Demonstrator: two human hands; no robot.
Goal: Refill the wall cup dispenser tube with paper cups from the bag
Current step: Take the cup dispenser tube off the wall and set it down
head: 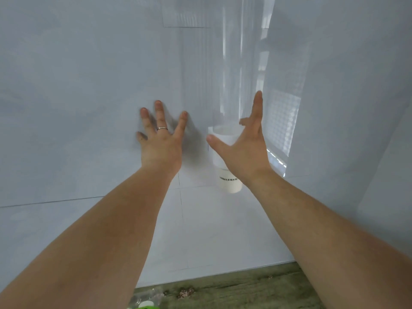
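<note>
A clear plastic dispenser tube runs upright on the white wall, ending in a white base with a line of small dark print. The tube looks see-through, with no cups visible inside. My left hand is spread flat against the wall just left of the tube; a ring is on one finger. My right hand is open in front of the white base, thumb pointing left, fingers reaching up beside the tube. Neither hand holds anything. A clear plastic bag with something green shows at the bottom edge.
White tiled wall fills most of the view. A sheer white curtain hangs at the right, with a bright window patch behind it. Wood-look floor lies below.
</note>
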